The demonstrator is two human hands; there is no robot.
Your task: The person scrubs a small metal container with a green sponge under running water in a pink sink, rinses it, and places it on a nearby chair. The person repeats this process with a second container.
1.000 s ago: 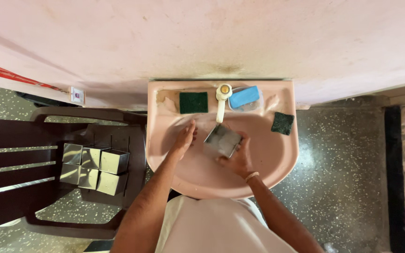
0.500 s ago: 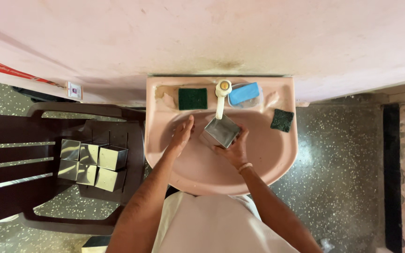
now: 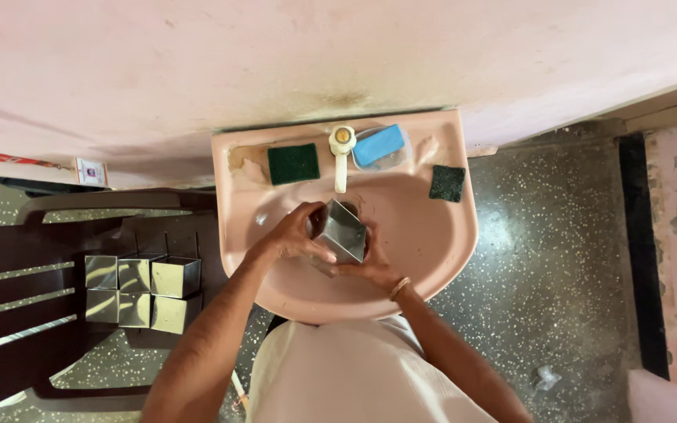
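Since a second ago, left hand point(image 3: 295, 235) has closed in onto steel box point(image 3: 342, 231); box tilted up. Both hands clasp it: left wraps upper edge, right hand point(image 3: 366, 262) cradles below, likely to steady it. Held over pink basin point(image 3: 440, 243), just below tap point(image 3: 341, 157). Green scrub pad point(image 3: 293, 163), blue soap point(image 3: 378, 145) on ledge. More steel boxes point(image 3: 143, 291) stacked on dark chair point(image 3: 25, 313), left.

steel box point(image 3: 344, 231): I can't see its lower faces, covered by my left hand point(image 3: 295, 236) and right hand point(image 3: 370, 262) | basin point(image 3: 440, 235): near rim hidden under my torso | chair point(image 3: 33, 313) left of basin: cut off by frame edge | scrap on floor point(image 3: 546, 378) right of basin: too small to tell
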